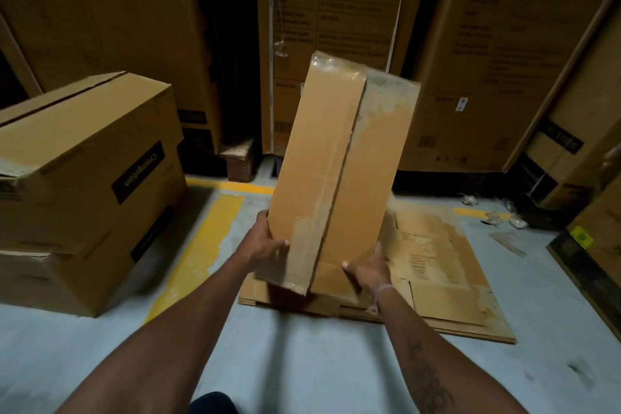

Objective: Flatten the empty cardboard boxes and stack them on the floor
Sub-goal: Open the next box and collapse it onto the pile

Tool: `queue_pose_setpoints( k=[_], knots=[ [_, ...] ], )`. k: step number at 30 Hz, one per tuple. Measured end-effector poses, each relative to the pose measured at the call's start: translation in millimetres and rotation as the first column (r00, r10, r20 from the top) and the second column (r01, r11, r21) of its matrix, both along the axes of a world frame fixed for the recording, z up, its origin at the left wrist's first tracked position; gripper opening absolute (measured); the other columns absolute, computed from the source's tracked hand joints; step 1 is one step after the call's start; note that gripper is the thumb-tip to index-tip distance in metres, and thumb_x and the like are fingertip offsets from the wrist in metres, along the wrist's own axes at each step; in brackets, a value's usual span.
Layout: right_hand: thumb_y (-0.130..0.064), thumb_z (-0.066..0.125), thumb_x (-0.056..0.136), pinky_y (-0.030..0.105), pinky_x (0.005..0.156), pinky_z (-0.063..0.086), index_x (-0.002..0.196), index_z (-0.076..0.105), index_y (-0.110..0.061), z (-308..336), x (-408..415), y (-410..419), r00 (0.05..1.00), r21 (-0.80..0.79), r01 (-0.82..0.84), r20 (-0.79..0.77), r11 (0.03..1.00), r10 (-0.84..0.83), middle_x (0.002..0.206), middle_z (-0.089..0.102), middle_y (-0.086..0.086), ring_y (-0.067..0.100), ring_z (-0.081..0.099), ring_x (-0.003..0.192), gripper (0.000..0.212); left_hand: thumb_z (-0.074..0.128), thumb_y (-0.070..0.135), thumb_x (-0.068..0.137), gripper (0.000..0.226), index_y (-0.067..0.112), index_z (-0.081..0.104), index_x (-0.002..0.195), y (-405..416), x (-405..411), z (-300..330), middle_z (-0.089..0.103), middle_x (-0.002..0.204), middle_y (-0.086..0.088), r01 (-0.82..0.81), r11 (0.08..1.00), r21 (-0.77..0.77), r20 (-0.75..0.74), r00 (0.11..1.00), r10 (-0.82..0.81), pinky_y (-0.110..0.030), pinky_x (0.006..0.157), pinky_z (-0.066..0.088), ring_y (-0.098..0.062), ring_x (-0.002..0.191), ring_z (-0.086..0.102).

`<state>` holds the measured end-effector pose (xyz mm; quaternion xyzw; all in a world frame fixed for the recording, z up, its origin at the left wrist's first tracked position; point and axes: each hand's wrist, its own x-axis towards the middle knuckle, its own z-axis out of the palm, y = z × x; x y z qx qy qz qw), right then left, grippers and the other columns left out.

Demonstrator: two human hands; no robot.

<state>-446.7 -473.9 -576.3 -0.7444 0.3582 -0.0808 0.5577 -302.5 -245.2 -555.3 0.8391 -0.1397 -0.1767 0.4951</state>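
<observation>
A tall brown cardboard box [339, 161] with old tape along its centre seam is held up in front of me, tilted away at the top. My left hand [265, 242] grips its lower left edge. My right hand [368, 270] holds its lower right corner, thumb on the front face. Under and behind the box, a stack of flattened cardboard sheets [443, 286] lies on the grey floor.
Two stacked "Crompton" boxes [84, 185] stand at the left. Tall cartons [336, 10] wall off the back, with more cartons [591, 239] at the right. Yellow floor lines [198, 252] run left of the stack. Crumpled tape scraps [497, 215] lie at the back right.
</observation>
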Motion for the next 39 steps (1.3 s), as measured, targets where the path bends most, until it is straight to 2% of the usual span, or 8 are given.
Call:
queue_pose_setpoints(
  k=[4,11,16,20,27,32,35,39],
  knots=[
    [-0.014,0.091,0.074,0.047,0.108,0.047,0.122,0.034,-0.025,-28,-5,7,0.992,-0.031,0.027,-0.126,0.999,-0.031,0.132,0.059,0.010,0.035,0.056,0.123,0.076,0.085,0.029,0.084,0.075,0.020,0.025,0.128,2,0,-26,0.055,0.129,-0.007,-0.020,0.997,0.072,-0.074,0.997,0.026,-0.053,0.103,0.051,-0.029,0.120,0.057],
    [-0.025,0.100,0.059,0.049,0.110,0.047,0.137,0.039,-0.016,-27,-7,-14,0.967,-0.082,-0.096,-0.246,0.992,0.073,0.135,0.059,0.008,0.032,0.056,0.126,0.099,0.095,0.056,0.063,0.105,0.013,0.031,0.134,4,15,-7,0.057,0.129,-0.008,0.057,0.979,0.197,-0.157,0.987,-0.026,-0.039,0.090,0.054,-0.030,0.118,0.060],
    [-0.035,0.097,0.065,0.045,0.107,0.049,0.133,0.047,-0.016,-24,-8,-9,0.953,-0.223,-0.185,-0.278,0.957,0.120,0.135,0.060,0.007,0.031,0.057,0.127,0.087,0.094,0.058,0.063,0.117,0.026,0.026,0.153,-11,23,37,0.052,0.141,0.004,0.104,0.995,0.005,0.035,0.994,-0.104,-0.047,0.107,0.049,-0.020,0.125,0.053],
    [-0.046,0.096,0.064,0.035,0.098,0.054,0.129,0.063,-0.016,-28,-17,-5,0.935,-0.284,-0.276,-0.299,0.918,0.189,0.129,0.069,0.005,0.026,0.065,0.118,0.079,0.090,0.060,0.067,0.094,0.020,0.031,0.129,-15,6,31,0.058,0.132,-0.007,-0.005,0.999,0.040,0.102,0.995,0.001,-0.046,0.091,0.053,-0.031,0.117,0.060],
    [-0.103,0.031,0.070,0.033,0.075,0.052,0.075,0.067,-0.017,19,-43,1,0.967,-0.174,-0.219,-0.169,0.960,0.190,0.076,0.071,0.004,0.023,0.069,0.076,0.094,0.093,0.051,0.067,0.089,0.015,0.031,0.120,18,-23,-6,0.061,0.128,-0.019,-0.173,0.969,0.177,0.126,0.980,0.152,-0.042,0.080,0.050,-0.042,0.113,0.062],
    [-0.096,0.032,0.081,0.053,0.116,0.039,0.159,0.028,-0.025,97,-15,20,0.991,-0.269,0.009,0.133,0.963,0.028,0.157,0.045,0.009,0.034,0.047,0.142,0.106,0.092,0.043,0.073,0.086,0.009,0.040,0.132,46,-33,-3,0.064,0.131,-0.016,-0.112,0.967,0.228,0.113,0.990,0.088,-0.047,0.091,0.054,-0.037,0.116,0.063],
    [-0.098,0.020,0.081,0.053,0.116,0.037,0.157,0.035,-0.037,134,-5,28,0.968,-0.134,0.068,0.247,0.989,-0.033,0.156,0.049,0.005,0.034,0.046,0.141,0.099,0.086,0.059,0.073,0.082,0.011,0.053,0.131,61,-27,16,0.067,0.126,-0.007,-0.023,0.978,0.208,0.086,0.996,0.005,-0.044,0.090,0.055,-0.029,0.114,0.064],
    [-0.112,0.016,0.057,0.064,0.113,0.037,0.141,0.058,-0.031,161,4,19,0.950,0.162,0.064,0.291,0.985,-0.110,0.146,0.058,0.005,0.034,0.050,0.136,0.124,0.049,0.075,0.091,0.063,0.027,0.061,0.131,66,-31,96,0.069,0.119,0.010,0.018,0.978,-0.206,0.027,1.000,-0.012,-0.035,0.084,0.057,-0.017,0.111,0.067]
  ],
)
